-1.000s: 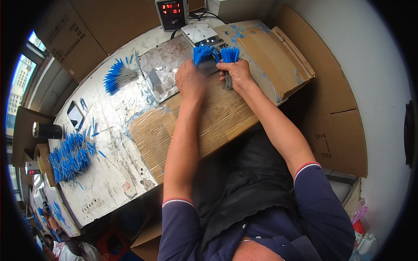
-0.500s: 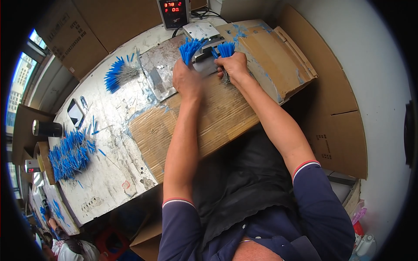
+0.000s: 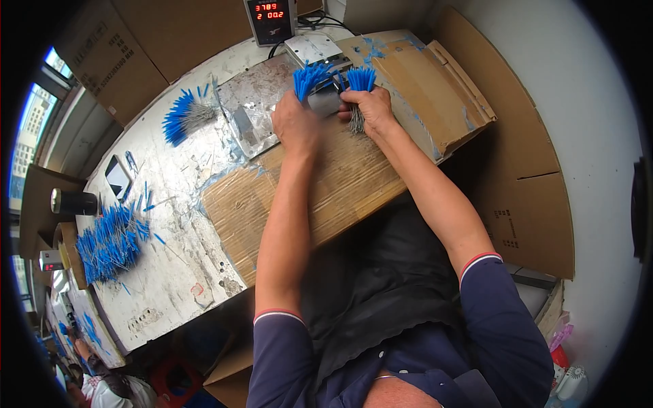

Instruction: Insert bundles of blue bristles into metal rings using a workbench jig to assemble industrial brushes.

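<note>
My left hand, slightly blurred, is closed around a bundle of thin blue-ended wires, whose blue ends fan out above the fist. Close beside it on the right, my right hand grips a second bundle of blue-ended wires. Thin grey ends of that bundle hang below the fingers. Between the hands, at the small metal machine, a short blue end sticks out near my right fingertips. Part of the machine is hidden behind the bundles.
A black box with a red digital display stands behind the machine. Taped cardboard covers the table's front. To the left lie a fanned wire bundle, a phone, a dark cup and a wire heap. Another person is at lower left.
Both hands have shifted slightly to the right, and the left bundle now tilts toward the machine. The digits on the display have changed.
</note>
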Action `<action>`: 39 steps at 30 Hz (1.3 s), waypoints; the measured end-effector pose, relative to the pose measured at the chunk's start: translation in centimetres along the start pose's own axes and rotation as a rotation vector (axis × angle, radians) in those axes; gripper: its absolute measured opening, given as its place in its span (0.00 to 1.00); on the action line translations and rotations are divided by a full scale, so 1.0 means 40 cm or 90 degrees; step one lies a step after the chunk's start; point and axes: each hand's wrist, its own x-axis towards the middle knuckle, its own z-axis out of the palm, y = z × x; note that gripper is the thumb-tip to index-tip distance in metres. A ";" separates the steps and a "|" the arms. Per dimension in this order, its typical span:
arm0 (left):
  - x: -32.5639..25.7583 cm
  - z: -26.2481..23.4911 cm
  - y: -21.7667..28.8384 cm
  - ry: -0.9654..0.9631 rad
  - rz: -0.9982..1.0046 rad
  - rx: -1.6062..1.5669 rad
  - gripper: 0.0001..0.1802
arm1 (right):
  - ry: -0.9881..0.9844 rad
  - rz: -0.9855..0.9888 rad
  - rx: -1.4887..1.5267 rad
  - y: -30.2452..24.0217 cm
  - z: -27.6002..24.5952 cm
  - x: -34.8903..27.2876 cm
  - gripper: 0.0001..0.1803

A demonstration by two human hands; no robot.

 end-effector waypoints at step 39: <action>0.007 0.004 -0.008 0.016 -0.023 0.023 0.09 | 0.018 0.043 0.004 -0.008 0.007 0.040 0.04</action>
